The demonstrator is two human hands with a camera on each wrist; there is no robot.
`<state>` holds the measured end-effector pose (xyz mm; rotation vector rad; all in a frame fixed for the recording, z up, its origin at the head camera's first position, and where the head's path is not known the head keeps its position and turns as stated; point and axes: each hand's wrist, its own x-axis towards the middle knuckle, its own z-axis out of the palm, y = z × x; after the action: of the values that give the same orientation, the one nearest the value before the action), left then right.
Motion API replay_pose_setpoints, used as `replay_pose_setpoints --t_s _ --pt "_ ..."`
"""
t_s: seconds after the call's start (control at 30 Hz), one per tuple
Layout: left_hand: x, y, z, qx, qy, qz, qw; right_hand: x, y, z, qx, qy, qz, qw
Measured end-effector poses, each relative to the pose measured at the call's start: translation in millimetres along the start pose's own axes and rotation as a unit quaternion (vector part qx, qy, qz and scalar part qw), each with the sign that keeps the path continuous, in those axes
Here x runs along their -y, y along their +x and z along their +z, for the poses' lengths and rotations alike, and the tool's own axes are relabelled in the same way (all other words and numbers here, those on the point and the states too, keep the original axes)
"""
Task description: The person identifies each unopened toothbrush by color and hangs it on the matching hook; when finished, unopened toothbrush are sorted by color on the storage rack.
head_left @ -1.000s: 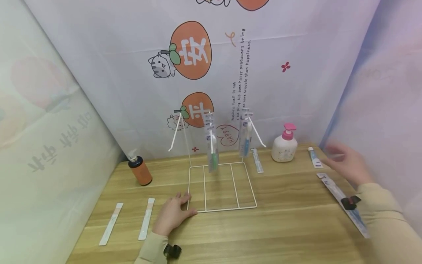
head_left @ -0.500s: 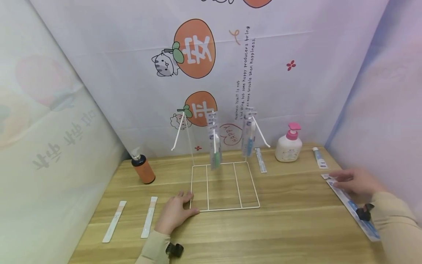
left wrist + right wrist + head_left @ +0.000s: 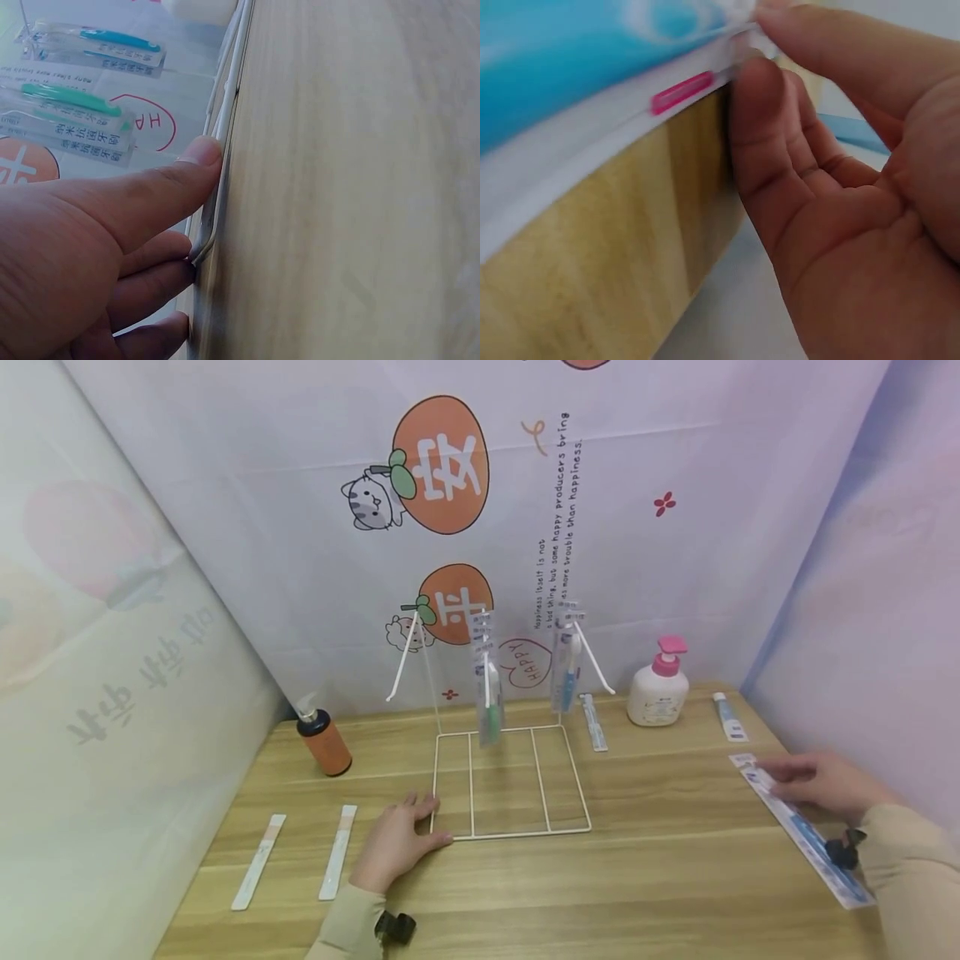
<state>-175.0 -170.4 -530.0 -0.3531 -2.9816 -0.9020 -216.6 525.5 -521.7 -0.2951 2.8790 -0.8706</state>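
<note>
My left hand (image 3: 396, 843) holds the front left corner of a white wire display rack (image 3: 517, 835). In the left wrist view, the thumb (image 3: 196, 154) lies on the front wire and the other fingers are at the corner. A green packaged toothbrush (image 3: 492, 714) and a blue packaged toothbrush (image 3: 568, 685) hang from the rack's hooks. Over at the right, my right hand (image 3: 836, 787) pinches the edge of another packaged toothbrush (image 3: 806, 839), near its upper end. The right wrist view shows its blue and white pack (image 3: 577, 75) between thumb and index finger.
Behind the right hand lies a toothpaste tube (image 3: 729, 717), beside a white pump bottle (image 3: 657, 695) with a pink top. A small slim pack (image 3: 594, 723) lies behind the rack. On the left are an orange pump bottle (image 3: 327, 745) and two narrow white packs (image 3: 258, 862) (image 3: 339, 853).
My right hand has come down from beside the toothpaste tube to the packaged toothbrush and now pinches its edge. The left hand has stayed at the rack's corner.
</note>
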Motion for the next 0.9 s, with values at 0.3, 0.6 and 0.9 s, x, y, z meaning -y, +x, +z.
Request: replay_pose_setpoints --t_s 0.3,0.6,0.9 --pt "1.6 0.1 0.2 -0.005 0.004 -0.004 1.0 -4 5.3 8 -0.026 -0.04 -0.022 0.9986" --pt "0.8 0.5 2.0 -0.006 0.009 0.0 0.9999 7 -4.3 3 -0.024 0.01 0.043 0.9987" --pt "1.6 0.2 2.0 -0.005 0.009 -0.003 0.9999 38 -9.1 3 -0.053 0.028 0.049 0.997"
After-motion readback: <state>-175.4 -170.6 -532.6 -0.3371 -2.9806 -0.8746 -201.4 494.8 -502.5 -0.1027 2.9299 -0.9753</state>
